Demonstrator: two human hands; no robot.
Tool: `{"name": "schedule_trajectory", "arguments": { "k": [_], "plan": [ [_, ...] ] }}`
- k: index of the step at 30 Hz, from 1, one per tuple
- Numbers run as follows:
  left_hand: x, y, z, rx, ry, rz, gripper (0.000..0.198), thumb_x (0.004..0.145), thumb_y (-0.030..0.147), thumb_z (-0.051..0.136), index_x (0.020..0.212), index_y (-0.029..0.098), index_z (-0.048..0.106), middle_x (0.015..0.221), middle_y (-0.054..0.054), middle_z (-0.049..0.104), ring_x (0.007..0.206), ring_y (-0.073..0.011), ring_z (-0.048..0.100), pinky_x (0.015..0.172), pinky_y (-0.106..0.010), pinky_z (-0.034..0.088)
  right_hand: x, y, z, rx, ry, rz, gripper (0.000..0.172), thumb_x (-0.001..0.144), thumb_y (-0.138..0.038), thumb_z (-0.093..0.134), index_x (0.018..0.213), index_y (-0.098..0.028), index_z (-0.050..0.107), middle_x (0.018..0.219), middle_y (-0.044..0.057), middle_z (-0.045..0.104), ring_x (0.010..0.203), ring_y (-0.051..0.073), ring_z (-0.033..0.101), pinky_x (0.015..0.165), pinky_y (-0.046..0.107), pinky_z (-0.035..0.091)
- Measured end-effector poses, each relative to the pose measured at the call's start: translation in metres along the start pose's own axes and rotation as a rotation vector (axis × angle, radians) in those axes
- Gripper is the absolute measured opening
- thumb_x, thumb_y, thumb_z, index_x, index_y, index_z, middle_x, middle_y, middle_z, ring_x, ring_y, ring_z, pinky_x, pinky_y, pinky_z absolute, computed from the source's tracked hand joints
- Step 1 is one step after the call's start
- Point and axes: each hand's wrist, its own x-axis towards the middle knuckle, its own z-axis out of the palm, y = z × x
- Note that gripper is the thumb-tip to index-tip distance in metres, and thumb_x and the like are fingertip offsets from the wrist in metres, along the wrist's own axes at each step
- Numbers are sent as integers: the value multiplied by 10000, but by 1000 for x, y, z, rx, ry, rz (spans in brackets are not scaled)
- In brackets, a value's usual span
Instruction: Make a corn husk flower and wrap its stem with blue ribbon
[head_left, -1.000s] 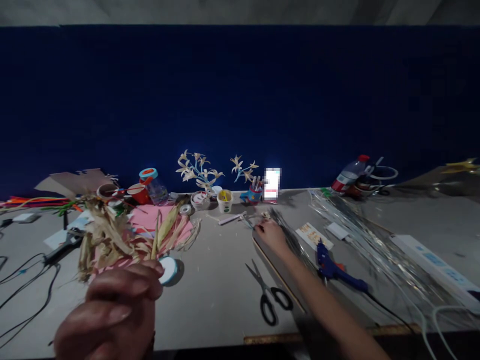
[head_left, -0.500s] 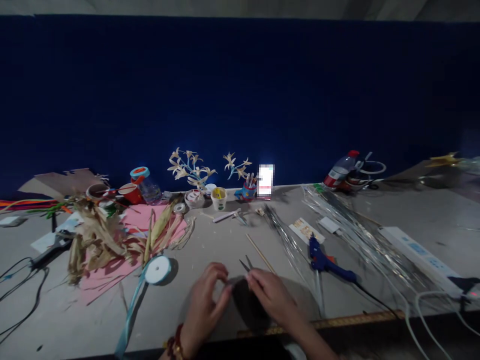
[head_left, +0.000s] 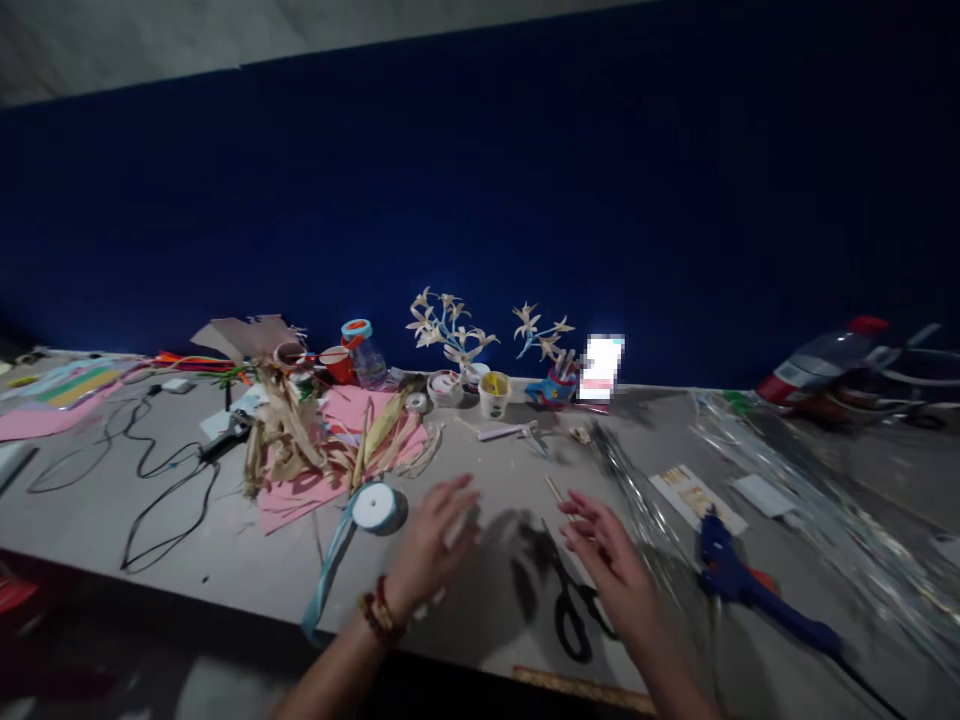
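My left hand (head_left: 439, 540) hovers over the near middle of the table, its fingers loosely spread and slightly blurred. No object shows in it. My right hand (head_left: 609, 555) is also empty, with the fingers apart. Just left of and partly under it, black-handled scissors (head_left: 564, 580) lie on the tabletop, blades slightly apart. A thin wooden stick (head_left: 553, 488) rests beyond the right fingertips. To the left of my left hand is a white spool (head_left: 373, 507) with light blue ribbon (head_left: 330, 575) trailing to the table edge.
Dried husks (head_left: 289, 430) lie on pink sheets (head_left: 285, 500). Pale flower stems (head_left: 450, 325) stand behind a white tub (head_left: 495, 398). At right are a blue glue gun (head_left: 750, 585), silvery strands (head_left: 825, 520) and a tilted bottle (head_left: 817, 365). A lit phone (head_left: 602, 365) stands at the back.
The scissors were in my right hand; now they lie on the table and that hand has opened. My left hand's fingers have spread. The view has swung left and tilted.
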Motion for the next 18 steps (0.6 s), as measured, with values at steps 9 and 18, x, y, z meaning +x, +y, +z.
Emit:
{"name": "schedule_trajectory", "arguments": {
  "k": [9,18],
  "plan": [
    [45,-124,-57,248,105,-400,67,806,183,678,748,155,659,821,-116,676,919,-304,656,844,-422,503,-30,20,8,-586,-296,-340,203,936,-271,530,1048,-238,695,1100,94,711,1053,261,657,926,422,523],
    [50,-102,-55,-17,134,-431,174,866,302,673,790,145,679,788,-32,644,827,-214,643,672,-273,488,-31,27,4,-665,-247,-362,178,914,-210,557,1031,-228,690,1090,104,704,1028,279,639,907,467,515]
  ]
}}
